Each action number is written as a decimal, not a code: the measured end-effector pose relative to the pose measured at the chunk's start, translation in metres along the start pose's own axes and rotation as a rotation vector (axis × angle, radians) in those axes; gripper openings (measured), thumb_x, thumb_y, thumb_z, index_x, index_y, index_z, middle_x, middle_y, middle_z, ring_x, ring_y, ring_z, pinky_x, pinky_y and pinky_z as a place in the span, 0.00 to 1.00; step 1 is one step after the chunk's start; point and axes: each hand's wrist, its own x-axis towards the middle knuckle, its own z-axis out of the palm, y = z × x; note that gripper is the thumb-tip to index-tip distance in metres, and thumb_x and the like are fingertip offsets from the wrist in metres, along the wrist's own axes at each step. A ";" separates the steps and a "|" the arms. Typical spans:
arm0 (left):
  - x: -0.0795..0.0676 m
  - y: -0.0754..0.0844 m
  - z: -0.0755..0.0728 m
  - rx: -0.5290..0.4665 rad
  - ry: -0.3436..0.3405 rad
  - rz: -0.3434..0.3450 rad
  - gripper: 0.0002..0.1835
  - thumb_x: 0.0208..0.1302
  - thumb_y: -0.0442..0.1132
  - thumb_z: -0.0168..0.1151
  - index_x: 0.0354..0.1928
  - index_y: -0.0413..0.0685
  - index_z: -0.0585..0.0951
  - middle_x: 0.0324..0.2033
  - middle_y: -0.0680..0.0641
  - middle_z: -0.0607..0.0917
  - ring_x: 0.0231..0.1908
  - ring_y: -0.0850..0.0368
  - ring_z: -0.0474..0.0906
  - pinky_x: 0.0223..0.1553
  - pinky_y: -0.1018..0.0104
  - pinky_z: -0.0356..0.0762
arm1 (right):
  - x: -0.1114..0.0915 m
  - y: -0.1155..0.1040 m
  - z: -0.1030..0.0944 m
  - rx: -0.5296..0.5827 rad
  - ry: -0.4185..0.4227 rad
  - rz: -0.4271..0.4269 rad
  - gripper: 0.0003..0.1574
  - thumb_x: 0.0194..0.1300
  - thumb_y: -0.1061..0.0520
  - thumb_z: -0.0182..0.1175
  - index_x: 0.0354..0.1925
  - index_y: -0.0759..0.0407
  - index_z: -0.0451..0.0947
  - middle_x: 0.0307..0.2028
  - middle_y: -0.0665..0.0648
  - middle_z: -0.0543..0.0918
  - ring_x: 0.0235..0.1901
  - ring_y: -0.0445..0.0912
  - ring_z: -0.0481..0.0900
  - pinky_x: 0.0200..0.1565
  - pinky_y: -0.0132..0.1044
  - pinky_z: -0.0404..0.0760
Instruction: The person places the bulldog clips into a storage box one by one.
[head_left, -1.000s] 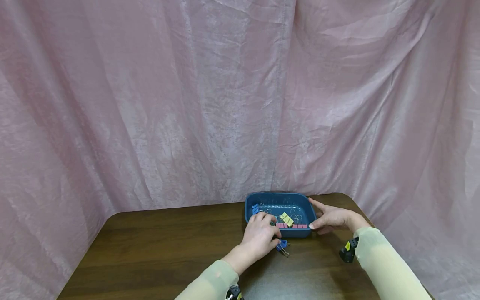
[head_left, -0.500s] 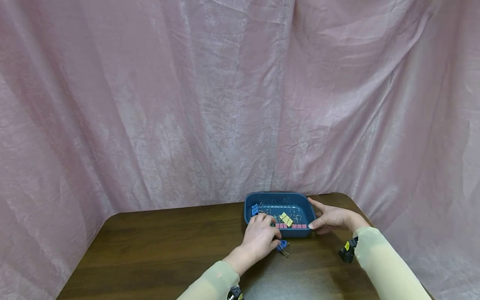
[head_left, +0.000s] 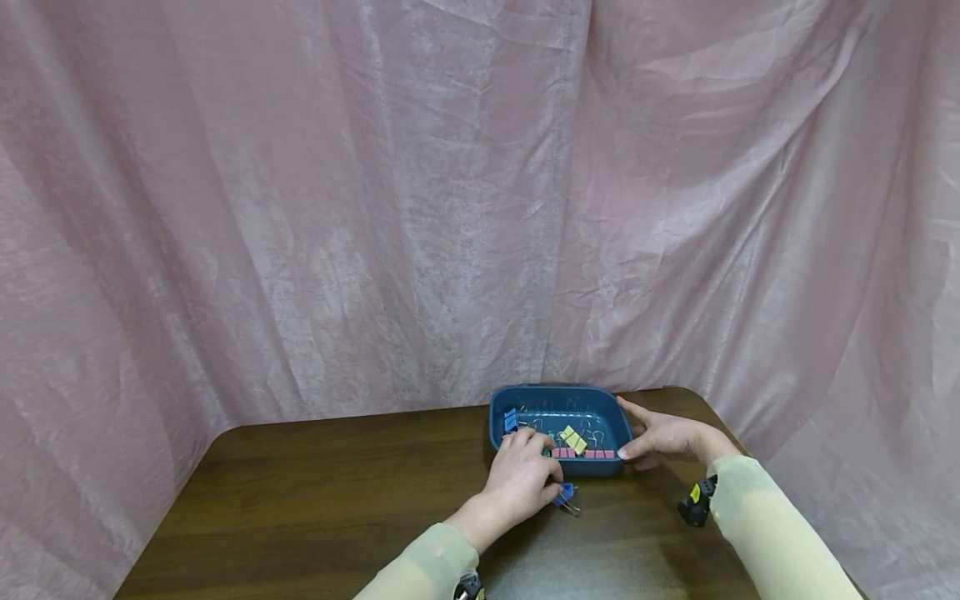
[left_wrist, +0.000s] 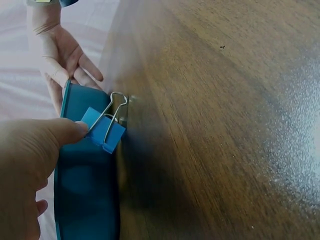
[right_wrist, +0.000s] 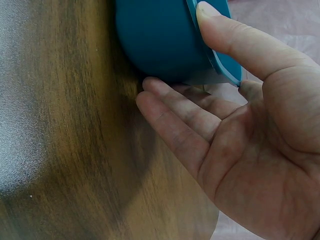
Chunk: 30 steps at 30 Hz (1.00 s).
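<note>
A dark blue plastic tray (head_left: 592,467) stands at the back of the table, with yellow (head_left: 573,439), pink (head_left: 599,454) and blue binder clips (head_left: 511,420) inside. My left hand (head_left: 517,475) is at its near left side and pinches another blue binder clip (left_wrist: 103,131) just outside the near wall. The thumb lies on the clip's edge; the fingers behind are mostly hidden. The clip's wire handles stick out towards the near side. My right hand (head_left: 667,437) holds the tray's right end, thumb (right_wrist: 210,25) on the rim and other fingers extended beside the wall.
The brown wooden table (head_left: 315,500) reaches forward to a pink curtain (head_left: 450,208) hanging close behind the tray. A bit of green (head_left: 547,452) shows in the tray beside my left fingers, partly covered.
The blue clip by my left thumb has tilted and shifted slightly towards the near side. Both hands and the tray stay nearly where they were.
</note>
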 end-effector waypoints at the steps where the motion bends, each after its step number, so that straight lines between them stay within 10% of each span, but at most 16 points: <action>1: 0.000 0.000 0.000 0.000 0.002 0.003 0.05 0.59 0.57 0.74 0.30 0.70 0.89 0.51 0.54 0.82 0.56 0.51 0.72 0.58 0.51 0.72 | 0.000 0.000 0.000 0.000 0.000 0.001 0.77 0.61 0.65 0.73 0.82 0.49 0.25 0.75 0.82 0.44 0.65 0.68 0.71 0.56 0.62 0.78; 30: -0.014 0.004 -0.002 -0.014 0.050 0.032 0.04 0.57 0.55 0.75 0.29 0.71 0.90 0.56 0.53 0.80 0.59 0.51 0.71 0.61 0.52 0.69 | -0.002 -0.002 0.002 -0.004 0.005 0.003 0.76 0.61 0.64 0.73 0.82 0.49 0.26 0.74 0.83 0.45 0.66 0.68 0.70 0.57 0.63 0.76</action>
